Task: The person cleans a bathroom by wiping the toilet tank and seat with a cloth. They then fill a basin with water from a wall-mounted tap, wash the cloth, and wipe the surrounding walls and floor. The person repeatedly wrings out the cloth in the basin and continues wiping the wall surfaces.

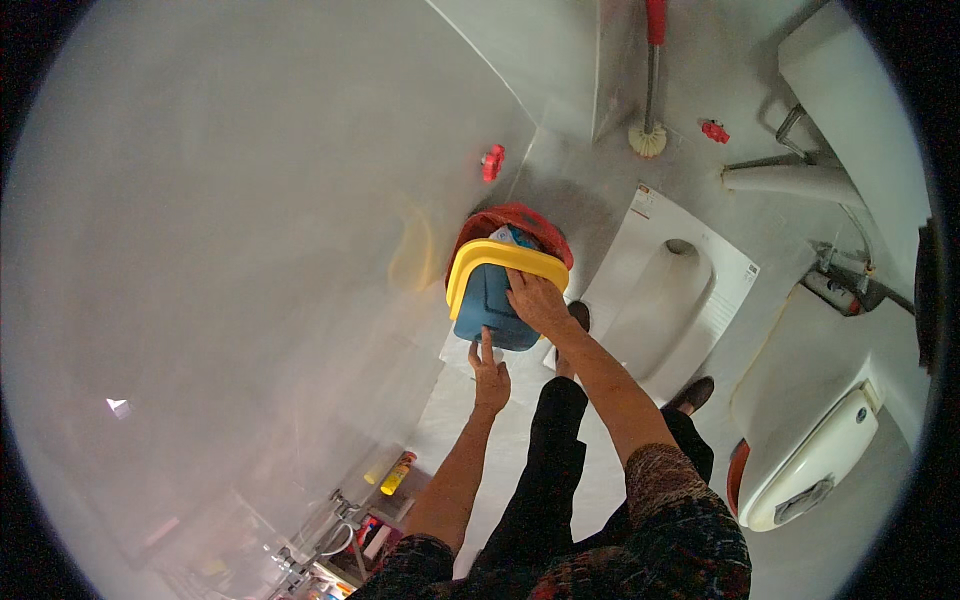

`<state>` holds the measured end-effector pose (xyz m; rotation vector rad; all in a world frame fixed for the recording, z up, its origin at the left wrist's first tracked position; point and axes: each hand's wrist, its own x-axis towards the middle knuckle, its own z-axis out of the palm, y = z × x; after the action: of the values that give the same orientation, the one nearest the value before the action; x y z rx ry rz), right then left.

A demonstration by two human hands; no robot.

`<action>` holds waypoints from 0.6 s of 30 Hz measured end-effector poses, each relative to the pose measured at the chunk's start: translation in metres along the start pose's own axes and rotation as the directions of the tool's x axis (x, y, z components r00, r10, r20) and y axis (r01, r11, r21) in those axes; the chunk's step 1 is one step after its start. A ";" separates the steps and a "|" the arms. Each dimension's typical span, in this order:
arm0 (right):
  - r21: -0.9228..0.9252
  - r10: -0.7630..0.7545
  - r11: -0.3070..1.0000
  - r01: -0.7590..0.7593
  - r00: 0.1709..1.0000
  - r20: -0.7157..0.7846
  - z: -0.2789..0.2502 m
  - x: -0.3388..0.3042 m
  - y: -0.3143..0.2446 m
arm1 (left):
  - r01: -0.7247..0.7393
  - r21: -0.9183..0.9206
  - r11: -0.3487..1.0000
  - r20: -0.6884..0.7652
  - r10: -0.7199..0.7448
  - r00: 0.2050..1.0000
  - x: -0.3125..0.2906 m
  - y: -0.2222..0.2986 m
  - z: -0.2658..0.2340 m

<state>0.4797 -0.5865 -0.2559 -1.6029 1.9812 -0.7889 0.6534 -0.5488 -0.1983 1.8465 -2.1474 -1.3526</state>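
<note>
A bin lid with a yellow rim and a blue-grey panel is tilted in front of a bin lined with a red bag. Some crumpled white and blue waste shows behind the yellow rim. My right hand grips the lid at the right, its fingers bent over the yellow edge onto the blue panel. Below it, my left hand has its fingers apart, with the index finger stretched up to the lower edge of the blue panel. The bin's lower part is hidden.
A squat toilet lies to the right, with a toilet brush beyond it. Red valve handles stick out near the walls. A white washing machine stands at right. Shelves with a yellow bottle are at lower left.
</note>
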 end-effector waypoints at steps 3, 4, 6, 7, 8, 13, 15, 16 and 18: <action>0.030 -0.056 0.998 0.057 0.998 -0.035 0.004 -0.004 0.005 | 0.323 -0.567 0.758 0.069 -0.346 0.936 -0.001 0.008 0.012; 0.010 -0.082 0.997 0.082 0.996 -0.038 0.006 -0.007 0.008 | 0.400 -0.738 0.543 0.139 -0.458 0.878 0.000 0.016 0.013; -0.047 -0.120 0.992 0.119 0.993 -0.024 0.009 -0.011 0.009 | 0.298 -0.892 0.340 0.134 -0.430 0.893 0.004 -0.016 0.023; -0.082 -0.130 0.988 0.128 0.992 -0.011 0.011 -0.012 0.007 | 0.273 -0.925 0.264 0.140 -0.431 0.892 0.008 -0.023 0.025; -0.116 -0.140 0.983 0.139 0.990 0.003 0.012 -0.013 0.005 | 0.245 -0.951 0.186 0.145 -0.431 0.891 0.010 -0.030 0.026; 0.149 0.087 0.984 -0.097 0.994 0.068 0.013 -0.003 -0.004 | 0.258 -0.801 0.541 -0.102 -0.548 0.830 0.019 0.001 -0.001; 0.174 0.107 0.979 -0.104 0.994 -0.006 0.002 0.008 -0.012 | 0.277 -0.737 0.617 -0.149 -0.548 0.823 0.018 -0.003 -0.017; 0.167 0.127 0.978 -0.129 0.992 0.022 -0.005 0.015 -0.016 | 0.285 -0.703 0.651 -0.173 -0.546 0.820 0.017 -0.005 -0.023; 0.148 0.172 0.972 -0.181 0.982 0.074 -0.013 0.029 -0.019 | 0.348 -0.738 0.578 -0.055 -0.565 0.823 0.021 -0.006 -0.030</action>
<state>0.4782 -0.6154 -0.2331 -1.3264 1.9381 -0.7929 0.6672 -0.5834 -0.1936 2.1006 -0.7882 -1.5362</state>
